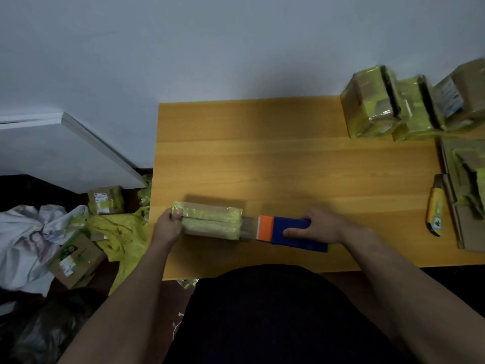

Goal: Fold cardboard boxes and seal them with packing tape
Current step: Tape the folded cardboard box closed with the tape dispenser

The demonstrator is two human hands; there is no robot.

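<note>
A dark-clothed lap [262, 311] fills the near edge, both forearms reaching out over the wooden surface [288, 158]. The left hand [168, 227] grips the left end of a small box [212, 220] wrapped in yellow-green tape, thumb curled over its top. The right hand [322, 227] lies along a blue dispenser [294, 232], fingers wrapped round it, its orange end just beside the box's right end. Farther right lies a yellow knife [435, 206] next to flat cardboard [467, 232]. Taped boxes [372, 101] stand at the far right corner. More boxes and a white bag [29, 237] lie on the floor to the left.
</note>
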